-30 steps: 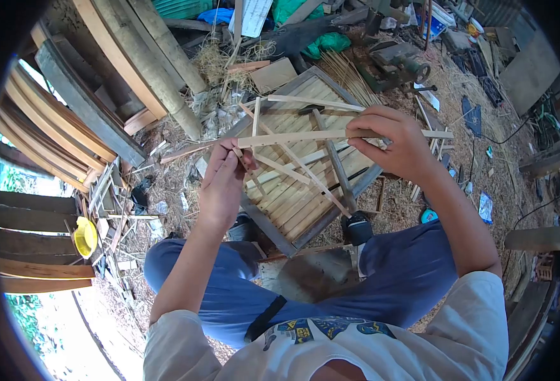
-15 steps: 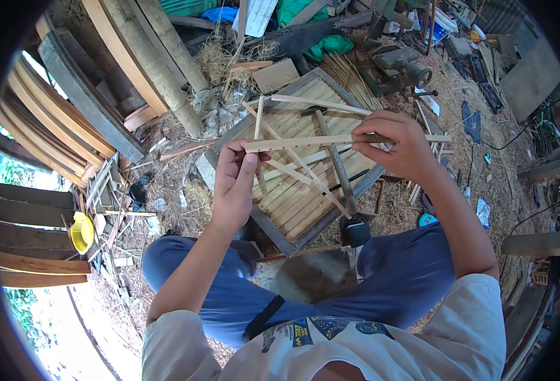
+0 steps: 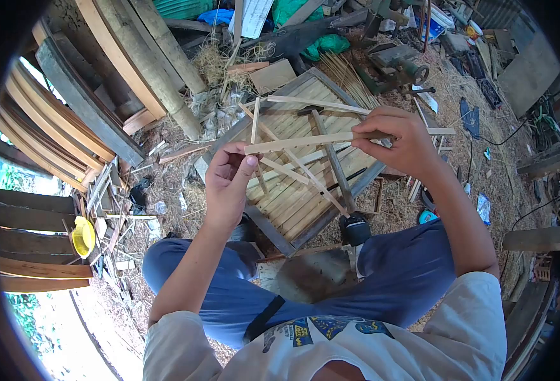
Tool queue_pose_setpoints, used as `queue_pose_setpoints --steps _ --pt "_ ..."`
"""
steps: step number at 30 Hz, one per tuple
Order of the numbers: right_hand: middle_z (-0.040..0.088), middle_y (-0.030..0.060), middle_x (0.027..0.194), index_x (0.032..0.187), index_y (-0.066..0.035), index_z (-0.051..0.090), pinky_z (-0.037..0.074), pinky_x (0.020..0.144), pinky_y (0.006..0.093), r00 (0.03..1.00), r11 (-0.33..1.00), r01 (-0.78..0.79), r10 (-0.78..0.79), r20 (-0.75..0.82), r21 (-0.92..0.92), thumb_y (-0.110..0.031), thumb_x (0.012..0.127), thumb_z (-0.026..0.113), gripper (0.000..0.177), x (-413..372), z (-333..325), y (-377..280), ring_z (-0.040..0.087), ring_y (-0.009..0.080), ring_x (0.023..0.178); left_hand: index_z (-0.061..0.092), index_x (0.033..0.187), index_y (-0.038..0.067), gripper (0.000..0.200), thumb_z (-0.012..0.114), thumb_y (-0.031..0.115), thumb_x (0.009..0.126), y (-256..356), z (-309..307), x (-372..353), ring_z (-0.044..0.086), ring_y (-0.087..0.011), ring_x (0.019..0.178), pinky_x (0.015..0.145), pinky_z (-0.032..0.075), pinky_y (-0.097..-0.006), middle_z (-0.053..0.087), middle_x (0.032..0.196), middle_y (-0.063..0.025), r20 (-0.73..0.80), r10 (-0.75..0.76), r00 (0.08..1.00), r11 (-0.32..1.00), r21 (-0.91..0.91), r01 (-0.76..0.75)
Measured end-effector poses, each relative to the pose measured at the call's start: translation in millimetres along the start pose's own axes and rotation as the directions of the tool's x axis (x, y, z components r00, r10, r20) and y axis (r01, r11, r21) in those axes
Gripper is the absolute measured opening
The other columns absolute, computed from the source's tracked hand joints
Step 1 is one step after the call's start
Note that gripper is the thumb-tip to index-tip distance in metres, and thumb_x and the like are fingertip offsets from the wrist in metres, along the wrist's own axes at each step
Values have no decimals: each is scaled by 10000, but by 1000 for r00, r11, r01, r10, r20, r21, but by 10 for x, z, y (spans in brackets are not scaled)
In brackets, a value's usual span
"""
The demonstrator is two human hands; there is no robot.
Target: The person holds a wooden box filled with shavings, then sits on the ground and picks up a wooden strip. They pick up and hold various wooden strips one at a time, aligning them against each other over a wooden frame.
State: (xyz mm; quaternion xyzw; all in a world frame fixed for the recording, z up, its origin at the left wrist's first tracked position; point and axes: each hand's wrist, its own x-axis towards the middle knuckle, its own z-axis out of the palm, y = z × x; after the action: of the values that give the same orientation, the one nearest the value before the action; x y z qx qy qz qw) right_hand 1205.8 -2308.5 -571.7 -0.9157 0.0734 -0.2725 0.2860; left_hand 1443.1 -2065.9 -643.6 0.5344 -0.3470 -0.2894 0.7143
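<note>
Slatted wooden panel (image 3: 280,206) was the biggest item: on the ground ahead of the person, one framed corner pointing near, between the feet. Grey wooden bar (image 3: 336,162) lay across its right half, running near to far.

Held wooden strip (image 3: 305,140) was above the panel, in both hands. Long axis ran left to right, close to level, right end slightly farther than left. One narrow side faced near, with a row of small dark marks.

Loose pale strips (image 3: 305,168) were below it at mixed angles, some crossing, over the panel.

Right hand (image 3: 399,143): clamped on the held strip, fingers on the far side, thumb on the near side. Grip sat right of the strip's middle; a length stuck out past the hand to the right, the longer part ran left.

Left hand (image 3: 228,184): closed on the strip's left end, thumb up at the near side. Strip ran right from that grip; nothing showed past it on the left. Fingertips partly hidden.

Yellow bowl (image 3: 84,237) was well apart, far over to the left.
</note>
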Motion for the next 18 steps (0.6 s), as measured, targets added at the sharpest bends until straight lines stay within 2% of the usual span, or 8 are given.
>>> queue_pose_setpoints --steps 3,6,9,15,18 --pt "732 82 950 1009 -12 787 569 695 307 1000 1000 11 -11 0 -1 -65 840 867 195 0 -1 1 727 192 815 625 1230 11 201 655 91 1048 32 18 7 664 -146 1088 1014 509 -316 702 1115 -52 -26 12 1000 999 51 -11" --pt "732 80 940 1004 -13 789 568 695 306 1000 1000 5 -5 -8 3 -70 837 870 194 5 -18 -22 727 192 814 660 1191 7 183 697 34 1014 26 -15 15 671 -129 1049 966 532 -289 712 1116 -55 -34 27 999 999 22 -26" --pt "733 80 936 1001 -14 790 568 696 308 1000 1000 10 -10 -19 2 -72 834 873 195 1 -19 -16 727 195 816 671 1174 2 170 700 17 1007 86 -38 14 671 -118 1043 944 536 -277 721 1079 -54 -24 53 998 995 91 -50" --pt "734 79 930 997 -20 793 568 697 311 999 1000 29 -29 -15 -1 -69 831 875 191 -9 5 -20 728 200 819 675 1164 -1 177 716 0 992 101 -47 -4 685 -115 997 916 547 -274 731 1070 -58 -17 72 997 984 163 -68" --pt "736 77 927 993 -19 792 568 694 309 1000 1000 28 -28 -9 -4 -64 833 872 185 -7 -10 -22 728 197 817 678 1161 -3 184 727 -2 983 98 -24 -10 688 -115 987 911 552 -277 734 1067 -56 -36 59 998 990 134 -53"
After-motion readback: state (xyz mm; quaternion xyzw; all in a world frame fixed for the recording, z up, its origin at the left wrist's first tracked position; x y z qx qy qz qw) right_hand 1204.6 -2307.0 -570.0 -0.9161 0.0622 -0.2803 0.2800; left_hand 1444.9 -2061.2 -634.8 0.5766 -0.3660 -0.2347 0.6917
